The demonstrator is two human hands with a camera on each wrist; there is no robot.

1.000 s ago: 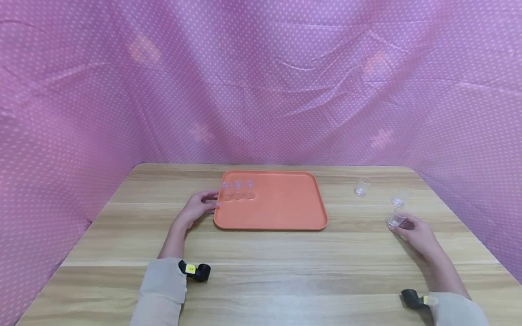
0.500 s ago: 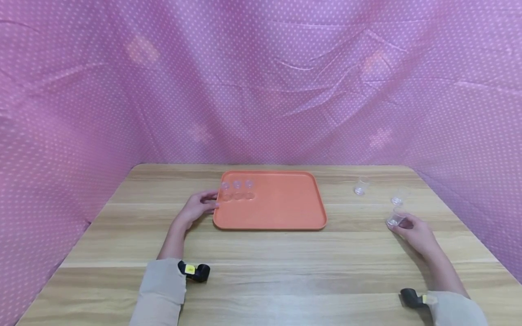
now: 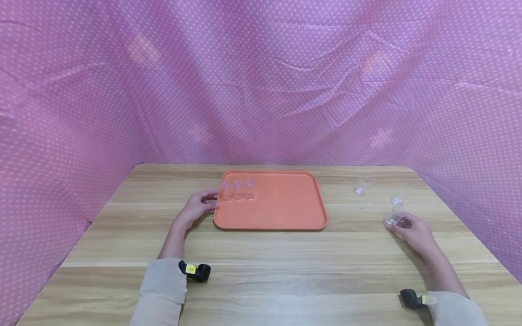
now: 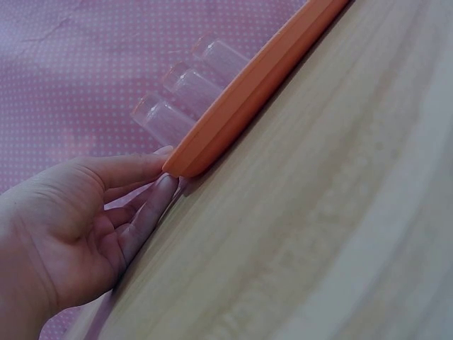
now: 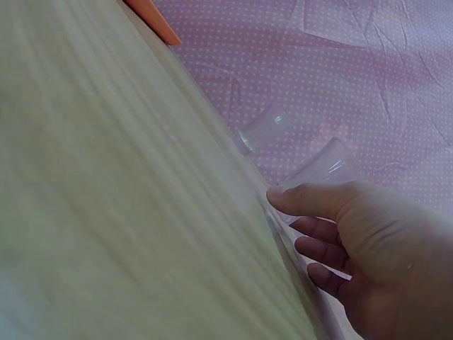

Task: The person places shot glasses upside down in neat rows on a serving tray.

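My left hand [image 3: 196, 208] pinches the left rim of an orange tray [image 3: 285, 203], thumb on top and fingers below, as the left wrist view shows. Three small clear cups [image 4: 187, 88] stand in a row at the tray's back left, apparently bottoms up. Over on the right, my right hand [image 3: 417, 233] holds another clear cup [image 3: 393, 218] low down between thumb and fingers, its mouth upward. In the right wrist view the thumb [image 5: 304, 198] covers the lower part of this cup. Whether its base touches the table cannot be told.
Two more clear cups stand upright on the wooden table [image 3: 261, 271]: one cup [image 3: 360, 186] at the back right, another cup [image 3: 398, 198] just behind my right hand. A pink dotted cloth [image 3: 261, 90] hangs around the table's back and sides.
The right hand has shifted very slightly to the left with its cup. My left hand and the tray stay where they were.
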